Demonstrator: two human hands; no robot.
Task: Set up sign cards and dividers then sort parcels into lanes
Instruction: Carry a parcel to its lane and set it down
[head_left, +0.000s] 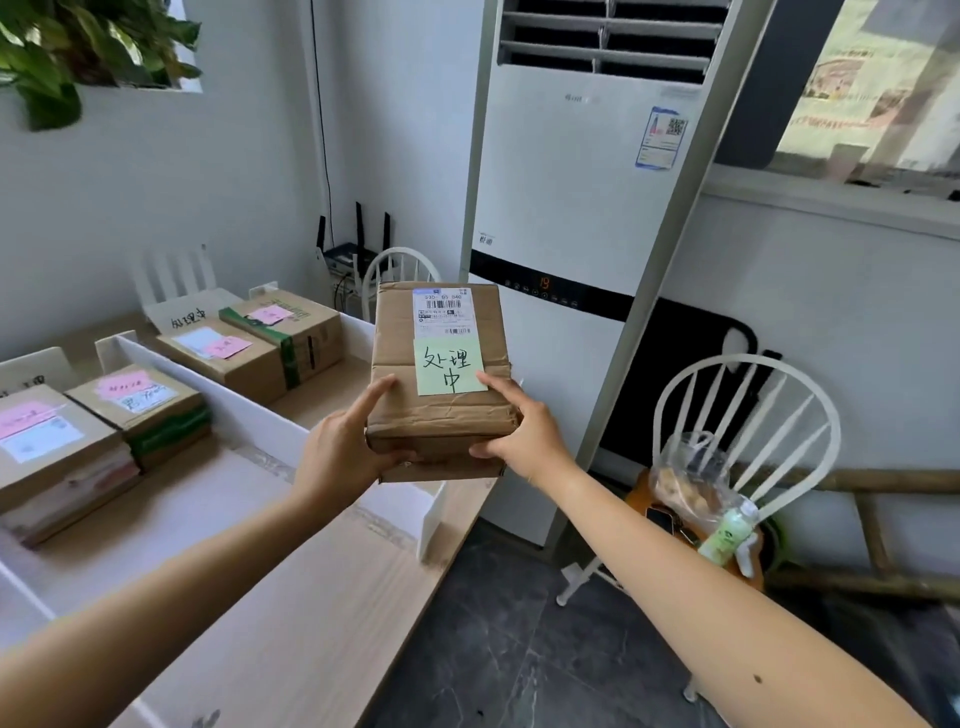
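A brown cardboard parcel with a shipping label and a green handwritten note is held in the air above the table's right edge. My left hand grips its near left corner, thumb under, index finger on top. My right hand grips the near right corner. On the wooden table, white dividers split lanes. Two parcels with pink notes lie in the far lane behind a white sign card. Two more parcels lie in the left lane.
A tall white air conditioner stands right behind the held parcel. A white chair with a plastic bag and a green bottle sits at the right. A second chair and a router are in the far corner. Dark tiled floor lies below.
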